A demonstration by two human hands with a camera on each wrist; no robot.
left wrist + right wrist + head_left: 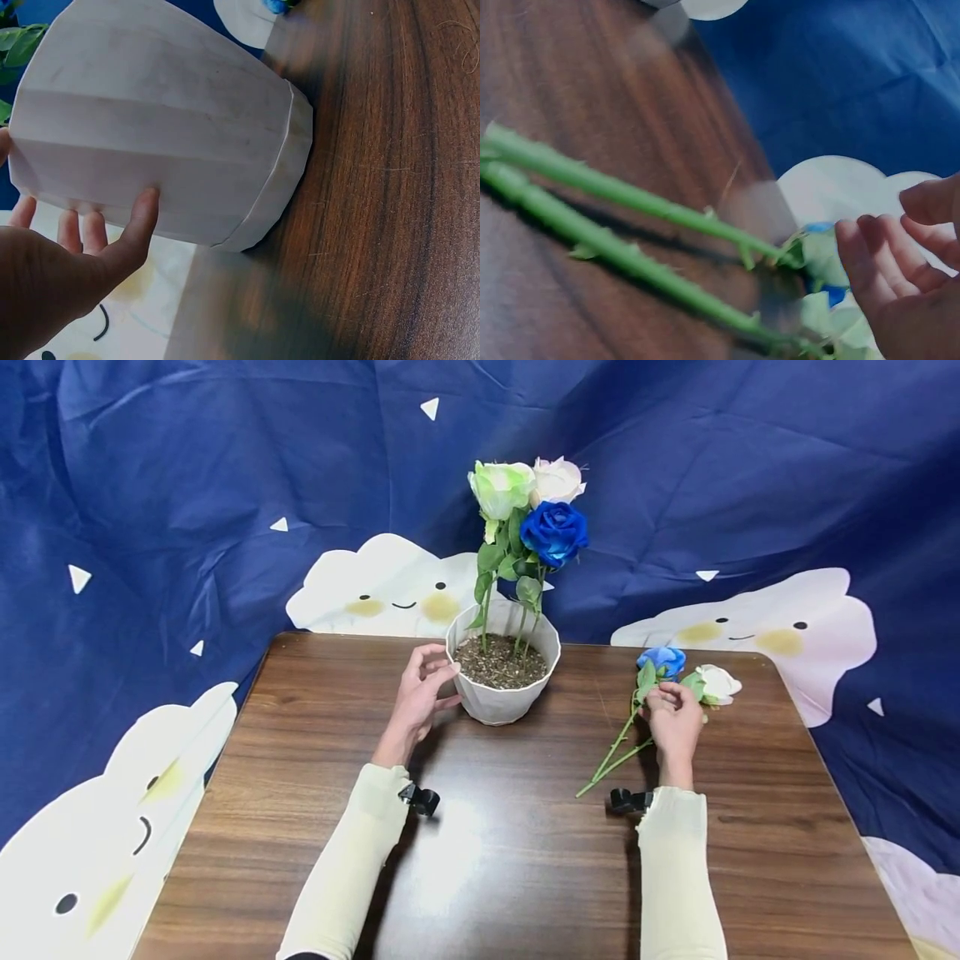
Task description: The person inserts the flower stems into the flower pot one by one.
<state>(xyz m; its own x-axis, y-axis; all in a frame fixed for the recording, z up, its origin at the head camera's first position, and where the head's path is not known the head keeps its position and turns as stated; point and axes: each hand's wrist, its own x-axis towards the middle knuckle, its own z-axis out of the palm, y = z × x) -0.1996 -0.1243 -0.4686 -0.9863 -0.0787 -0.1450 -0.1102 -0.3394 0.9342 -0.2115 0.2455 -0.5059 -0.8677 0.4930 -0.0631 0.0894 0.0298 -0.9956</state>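
Observation:
A white faceted flowerpot (501, 703) stands at the back of the table, filled with dark soil. Planted upright in it are a green-white rose (501, 489), a pale pink rose (558, 482) and a blue rose (555, 533). My left hand (416, 706) touches the pot's left side with spread fingers. To the right, another blue rose (662, 662) and a white rose (718, 685) lie on the table, their green stems (630, 195) pointing towards me. My right hand (675, 718) is over their leaves, fingers loosely bent; the right wrist view shows thumb and fingers apart, nothing between them.
The brown wooden table (510, 860) has its back edge just behind the pot. Beyond it hangs a dark blue cloth (337, 460) printed with white smiling clouds and small triangles. A black wrist camera (420, 799) sits on the left sleeve, another (628, 802) on the right.

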